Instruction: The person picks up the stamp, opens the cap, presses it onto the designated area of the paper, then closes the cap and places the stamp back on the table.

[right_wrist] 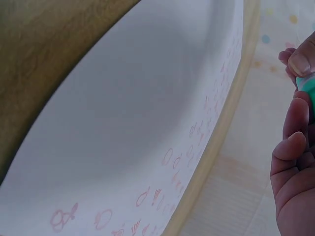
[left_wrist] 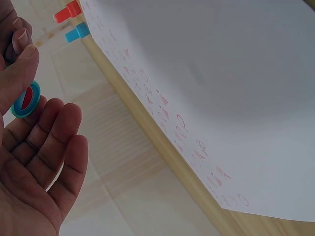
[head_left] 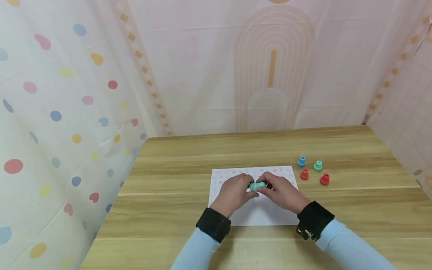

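Both hands meet over a white sheet of paper (head_left: 265,214) that carries rows of small red prints along its far part. Between them lies a small green stamp (head_left: 257,186) on its side. My left hand (head_left: 234,191) pinches its left end with thumb and fingers. The right hand (head_left: 282,192) grips the other end between thumb and forefinger. In the left wrist view the stamp's round face (left_wrist: 27,100) shows a red middle inside a blue-green rim. The right wrist view catches only part of the green body (right_wrist: 309,88), with the right fingers around it.
To the right of the paper stand a blue stamp (head_left: 301,161), another green stamp (head_left: 317,165), and two red ones, a nearer red stamp (head_left: 324,179) and a farther red stamp (head_left: 304,174). The wooden table (head_left: 162,221) reaches back to a patterned curtain (head_left: 204,69).
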`<state>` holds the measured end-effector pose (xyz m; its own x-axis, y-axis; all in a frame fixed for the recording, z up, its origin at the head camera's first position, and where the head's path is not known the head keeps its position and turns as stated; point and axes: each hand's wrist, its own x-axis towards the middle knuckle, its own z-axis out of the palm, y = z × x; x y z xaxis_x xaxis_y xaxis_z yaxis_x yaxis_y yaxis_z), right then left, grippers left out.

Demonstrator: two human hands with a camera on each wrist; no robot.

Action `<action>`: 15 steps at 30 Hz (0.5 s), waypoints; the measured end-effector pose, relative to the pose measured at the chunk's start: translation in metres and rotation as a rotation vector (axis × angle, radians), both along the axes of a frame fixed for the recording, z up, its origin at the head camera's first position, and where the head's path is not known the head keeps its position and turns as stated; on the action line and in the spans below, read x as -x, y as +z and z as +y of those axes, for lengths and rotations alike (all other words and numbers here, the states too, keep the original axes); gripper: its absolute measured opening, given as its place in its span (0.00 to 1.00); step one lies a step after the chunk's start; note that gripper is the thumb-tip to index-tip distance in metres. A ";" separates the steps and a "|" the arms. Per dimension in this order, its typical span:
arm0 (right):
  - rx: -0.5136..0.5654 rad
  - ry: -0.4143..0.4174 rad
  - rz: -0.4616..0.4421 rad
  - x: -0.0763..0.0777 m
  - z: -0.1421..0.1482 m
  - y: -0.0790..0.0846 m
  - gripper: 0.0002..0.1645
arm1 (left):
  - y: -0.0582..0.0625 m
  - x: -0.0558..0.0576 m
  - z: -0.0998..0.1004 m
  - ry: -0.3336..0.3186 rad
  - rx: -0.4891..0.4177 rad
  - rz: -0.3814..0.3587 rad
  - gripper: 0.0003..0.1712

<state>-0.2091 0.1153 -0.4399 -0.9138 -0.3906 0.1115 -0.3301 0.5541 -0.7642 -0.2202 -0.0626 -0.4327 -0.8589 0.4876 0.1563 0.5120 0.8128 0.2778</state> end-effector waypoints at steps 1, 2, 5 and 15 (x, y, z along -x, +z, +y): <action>0.001 0.000 0.001 0.000 0.000 0.000 0.06 | 0.000 0.000 0.000 -0.004 -0.003 0.000 0.16; 0.000 0.002 0.004 0.000 -0.001 0.000 0.06 | 0.000 0.000 0.000 -0.007 -0.007 0.000 0.15; -0.002 0.000 0.011 -0.001 -0.002 0.000 0.06 | 0.000 0.000 0.001 -0.019 -0.020 0.007 0.14; 0.011 -0.056 0.045 -0.006 -0.010 -0.003 0.05 | 0.000 -0.002 -0.001 -0.038 -0.089 0.046 0.13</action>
